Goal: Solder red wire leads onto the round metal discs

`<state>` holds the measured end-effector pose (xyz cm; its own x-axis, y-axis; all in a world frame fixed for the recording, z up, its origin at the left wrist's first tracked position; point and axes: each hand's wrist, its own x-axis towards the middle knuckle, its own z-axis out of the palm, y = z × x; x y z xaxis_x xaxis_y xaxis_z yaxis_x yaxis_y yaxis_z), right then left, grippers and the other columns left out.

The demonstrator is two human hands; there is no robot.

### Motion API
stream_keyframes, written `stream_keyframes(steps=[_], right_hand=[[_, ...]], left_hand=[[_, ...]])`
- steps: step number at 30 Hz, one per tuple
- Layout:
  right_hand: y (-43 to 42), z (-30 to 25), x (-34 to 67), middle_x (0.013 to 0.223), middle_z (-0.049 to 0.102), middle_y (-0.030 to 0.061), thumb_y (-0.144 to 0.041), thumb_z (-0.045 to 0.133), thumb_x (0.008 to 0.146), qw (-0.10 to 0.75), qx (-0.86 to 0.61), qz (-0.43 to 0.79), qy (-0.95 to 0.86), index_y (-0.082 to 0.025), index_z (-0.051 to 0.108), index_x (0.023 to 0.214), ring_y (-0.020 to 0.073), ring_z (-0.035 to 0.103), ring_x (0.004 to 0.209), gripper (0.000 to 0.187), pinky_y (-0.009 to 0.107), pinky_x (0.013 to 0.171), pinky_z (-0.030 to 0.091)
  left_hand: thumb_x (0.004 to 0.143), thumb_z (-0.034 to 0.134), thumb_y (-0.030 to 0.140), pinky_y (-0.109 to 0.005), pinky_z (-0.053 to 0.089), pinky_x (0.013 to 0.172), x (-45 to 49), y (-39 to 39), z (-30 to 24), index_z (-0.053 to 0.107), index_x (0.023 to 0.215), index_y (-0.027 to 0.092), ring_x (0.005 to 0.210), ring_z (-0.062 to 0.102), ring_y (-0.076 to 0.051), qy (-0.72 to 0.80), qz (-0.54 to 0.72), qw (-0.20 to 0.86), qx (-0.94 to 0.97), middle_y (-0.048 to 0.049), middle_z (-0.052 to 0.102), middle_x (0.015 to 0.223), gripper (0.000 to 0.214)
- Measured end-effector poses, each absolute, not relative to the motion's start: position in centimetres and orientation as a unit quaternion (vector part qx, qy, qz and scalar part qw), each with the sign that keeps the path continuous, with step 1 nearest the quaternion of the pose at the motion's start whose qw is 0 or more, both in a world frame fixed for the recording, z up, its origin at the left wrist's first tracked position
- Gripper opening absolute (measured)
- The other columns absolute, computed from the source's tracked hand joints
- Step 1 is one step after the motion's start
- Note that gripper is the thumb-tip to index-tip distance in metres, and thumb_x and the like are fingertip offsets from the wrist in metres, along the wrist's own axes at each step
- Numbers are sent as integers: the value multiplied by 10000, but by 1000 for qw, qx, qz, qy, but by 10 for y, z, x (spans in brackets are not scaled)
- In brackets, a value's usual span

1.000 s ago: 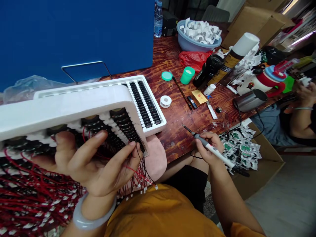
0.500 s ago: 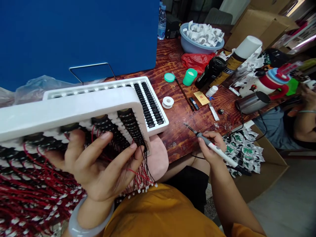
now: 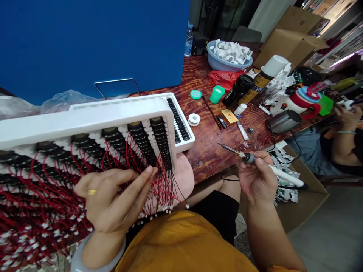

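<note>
A white foam tray stands tilted on its side at the left. Rows of round black parts fill it, and red and black wires with small white connectors hang out of them. My left hand is in front of the wires, thumb and forefinger pinched together, seemingly on a red wire. A soldering iron with a white handle lies in the closed fingers of my right hand. Its metal tip points left above the table's front edge, apart from the tray.
A second tray of black parts lies behind. On the wooden table are a solder spool, a green tub, a spray can and a blue basin. An open carton stands right; another person's hand shows beyond.
My left hand has moved off the black parts down to the wires, its spread fingers drawing together. My right hand has turned the soldering iron and shifted slightly right and down.
</note>
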<state>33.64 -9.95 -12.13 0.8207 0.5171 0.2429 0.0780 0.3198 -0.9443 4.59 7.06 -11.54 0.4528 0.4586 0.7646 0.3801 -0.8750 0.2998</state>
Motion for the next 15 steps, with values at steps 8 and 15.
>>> stream_keyframes(steps=[8,15], right_hand=[[-103,-98,320,689,555,-17,-329,726,788,774,-549,133,-287,-201,590,829,105,488,536,192,224,494,438],[-99,-78,308,723,640,29,-238,806,669,751,-571,75,-323,-177,661,760,165,590,548,182,258,423,476]], left_hand=[[728,772,-19,-330,531,717,57,56,-91,698,1077,152,789,690,-177,149,476,18,867,-77,724,890,395],[726,806,12,-361,515,832,32,33,-97,692,1126,147,914,709,-191,208,474,13,856,-90,752,995,438]])
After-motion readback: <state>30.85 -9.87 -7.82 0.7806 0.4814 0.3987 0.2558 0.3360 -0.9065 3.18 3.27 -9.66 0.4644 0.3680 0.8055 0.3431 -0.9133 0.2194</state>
